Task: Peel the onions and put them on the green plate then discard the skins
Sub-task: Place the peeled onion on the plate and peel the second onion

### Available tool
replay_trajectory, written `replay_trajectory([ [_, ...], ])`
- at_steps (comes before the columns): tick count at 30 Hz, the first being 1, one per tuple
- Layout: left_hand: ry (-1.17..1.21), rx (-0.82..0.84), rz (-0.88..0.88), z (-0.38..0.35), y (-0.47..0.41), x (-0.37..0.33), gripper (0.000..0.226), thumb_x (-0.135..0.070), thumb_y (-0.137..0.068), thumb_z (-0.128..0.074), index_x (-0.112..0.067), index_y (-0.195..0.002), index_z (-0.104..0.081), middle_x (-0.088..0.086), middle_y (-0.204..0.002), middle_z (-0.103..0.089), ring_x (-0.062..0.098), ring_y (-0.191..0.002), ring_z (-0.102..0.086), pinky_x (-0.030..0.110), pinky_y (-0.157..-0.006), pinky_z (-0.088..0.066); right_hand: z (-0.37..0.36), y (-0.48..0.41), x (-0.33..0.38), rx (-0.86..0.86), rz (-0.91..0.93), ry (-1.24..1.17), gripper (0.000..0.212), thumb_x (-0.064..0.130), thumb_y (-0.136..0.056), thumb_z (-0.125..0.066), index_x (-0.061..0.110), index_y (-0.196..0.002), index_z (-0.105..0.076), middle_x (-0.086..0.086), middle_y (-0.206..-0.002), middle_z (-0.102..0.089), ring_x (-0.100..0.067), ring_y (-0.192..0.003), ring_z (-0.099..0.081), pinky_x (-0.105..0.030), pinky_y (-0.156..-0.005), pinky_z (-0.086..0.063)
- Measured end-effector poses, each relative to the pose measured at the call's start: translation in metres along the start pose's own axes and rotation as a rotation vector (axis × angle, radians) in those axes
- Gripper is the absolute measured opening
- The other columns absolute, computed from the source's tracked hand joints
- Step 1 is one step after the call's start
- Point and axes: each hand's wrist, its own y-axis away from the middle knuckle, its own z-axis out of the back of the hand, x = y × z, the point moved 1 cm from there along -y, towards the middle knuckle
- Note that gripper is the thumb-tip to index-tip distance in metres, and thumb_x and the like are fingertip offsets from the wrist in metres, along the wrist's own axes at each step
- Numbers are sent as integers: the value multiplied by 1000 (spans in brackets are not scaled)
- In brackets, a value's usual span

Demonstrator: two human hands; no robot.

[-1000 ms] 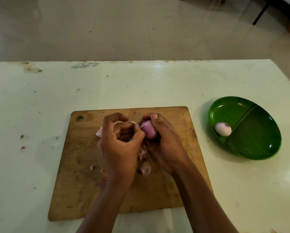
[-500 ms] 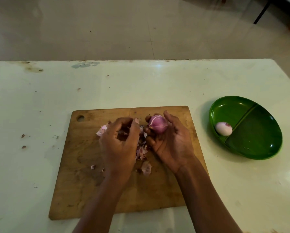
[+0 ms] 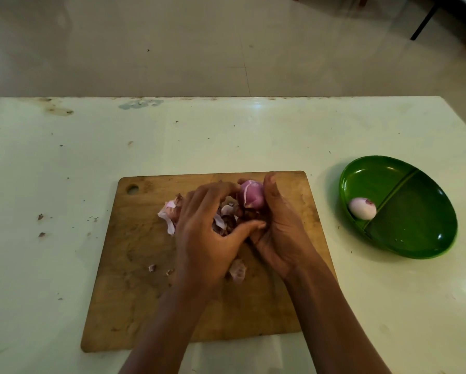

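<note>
Pale bench [image 3: 64,184], worn board [image 3: 134,306]: the left hand [image 3: 207,233] curls its fingers round loose skins [image 3: 169,214], and the right hand [image 3: 277,233] clamps a purple onion [image 3: 252,197] just beyond. If jostled, the onion could slip and roll off, short of the green plate [image 3: 415,233] holding one peeled onion [image 3: 362,209].

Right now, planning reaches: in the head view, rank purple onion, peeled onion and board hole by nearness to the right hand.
1. Purple onion: in the right hand.
2. Peeled onion: rightward, on the green plate.
3. Board hole: far left.
</note>
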Motion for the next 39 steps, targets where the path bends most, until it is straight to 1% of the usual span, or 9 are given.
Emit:
replay_trajectory([
  [3, -10, -18, -58, 0, 2, 1, 51, -41, -71, -73, -18, -113, -56, -3, -110, -60, 16, -102, -57, 36, -85, -51, -2, 0, 0, -14, -21, 78, 74, 57, -62, -57, 3, -112, -60, -14, -91, -72, -23, -80, -71, -32, -75, -60],
  [6, 21, -40, -84, -1, 1, -5, 52, -36, -71, -73, -20, -117, -54, -7, -114, -56, 17, -104, -58, 27, -90, -49, -3, 0, -1, -51, -54, 149, 87, 65, -56, -56, 3, -117, -59, -14, -97, -72, -24, -88, -71, -32, -79, -58],
  [8, 4, -38, -127, -3, 2, -9, 48, -33, -72, -72, -11, -114, -60, -4, -111, -57, 13, -105, -55, 14, -95, -40, -2, 1, 0, -45, -55, 156, 75, 63, -64, -55, 5, -111, -63, -15, -99, -73, -27, -95, -71, -35, -84, -57],
  [10, -18, -11, -148, -4, 3, -10, 47, -32, -73, -71, -3, -110, -63, 3, -108, -62, 12, -105, -54, 10, -96, -36, -1, 2, 1, -23, -61, 136, 64, 60, -69, -55, 6, -104, -65, -14, -97, -74, -27, -95, -71, -38, -87, -55],
  [17, 22, 49, -134, -5, 3, -10, 52, -34, -72, -71, -13, -116, -53, 6, -109, -60, 20, -101, -58, 22, -88, -49, -4, 9, 3, 23, -54, 185, 37, 45, -75, -58, 14, -90, -73, -9, -85, -74, -21, -78, -72, -28, -65, -58],
  [20, 38, 64, -102, -5, 3, -11, 57, -35, -71, -70, -16, -119, -48, -2, -106, -54, 16, -98, -55, 18, -84, -47, -3, 9, 3, 36, -41, 221, 44, 42, -73, -59, 13, -105, -65, -7, -85, -73, -19, -75, -71, -26, -62, -57],
  [27, 42, 54, -98, -5, 5, -15, 56, -32, -68, -72, -17, -116, -46, -10, -103, -49, 1, -93, -51, 4, -81, -41, -1, 10, 3, 116, 5, 269, 27, 35, -79, -56, 21, -68, -76, -2, -74, -70, -14, -69, -68, -24, -63, -55],
  [31, 20, 14, -107, -5, 6, -15, 60, -23, -63, -81, -18, -112, -46, -8, -100, -52, 3, -90, -53, 5, -80, -42, -3, 10, 4, 143, 11, 267, 28, 34, -83, -54, 22, -69, -76, -1, -74, -69, -13, -68, -66, -24, -63, -54],
  [39, 9, -47, -141, -7, 11, -13, 41, -33, -73, -69, -17, -104, -49, -9, -89, -51, 0, -79, -50, 4, -73, -42, -6, 10, 6, 122, -15, 259, 33, 37, -83, -55, 18, -62, -73, -4, -68, -66, -13, -60, -63, -23, -59, -54],
])
